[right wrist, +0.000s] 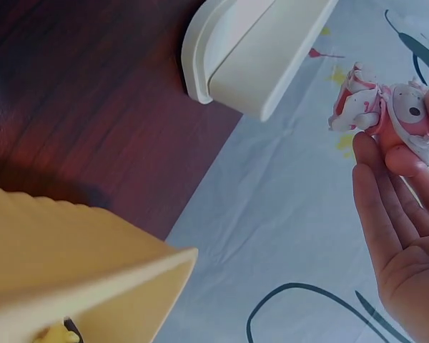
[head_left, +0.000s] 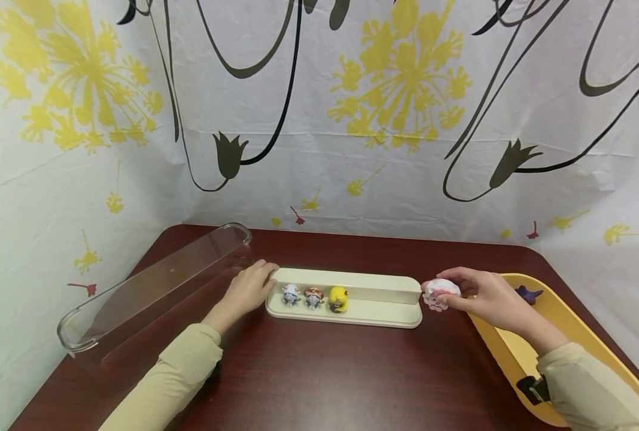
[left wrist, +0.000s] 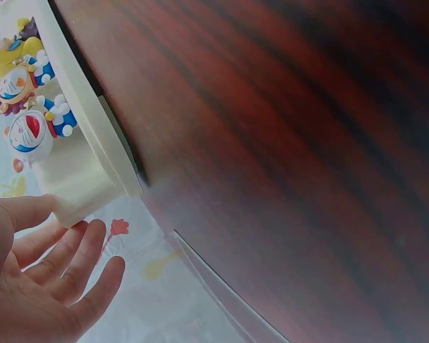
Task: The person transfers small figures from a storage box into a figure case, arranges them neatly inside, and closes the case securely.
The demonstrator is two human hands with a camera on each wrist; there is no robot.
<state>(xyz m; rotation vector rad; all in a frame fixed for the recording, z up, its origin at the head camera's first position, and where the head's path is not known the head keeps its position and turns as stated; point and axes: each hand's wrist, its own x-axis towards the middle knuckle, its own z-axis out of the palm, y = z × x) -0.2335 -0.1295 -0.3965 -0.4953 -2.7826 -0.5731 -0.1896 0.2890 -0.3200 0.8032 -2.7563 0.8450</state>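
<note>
My right hand [head_left: 483, 299] pinches a pink-and-white figurine [head_left: 441, 293] between thumb and fingers, just off the right end of a cream stepped display base [head_left: 379, 312]. In the right wrist view the figurine [right wrist: 411, 111] shows a frilly white edge and a round dark spot. At the base's left end, my left hand [head_left: 250, 286] holds the back corner with thumb and fingertips. On the lower step stand two blue-and-white figurines in hats, one white-hatted [head_left: 290, 295] and one brown-hatted [head_left: 313, 297], then a yellow figurine [head_left: 338, 299].
A yellow bin [head_left: 572, 317] stands at the right, with a purple figurine [head_left: 528, 294] inside. The right wrist view shows a yellow figurine [right wrist: 57, 334] in it. A clear plastic cover [head_left: 163, 281] lies at the left. Patterned cloth [head_left: 309, 197] hangs behind the dark red table [head_left: 319, 371].
</note>
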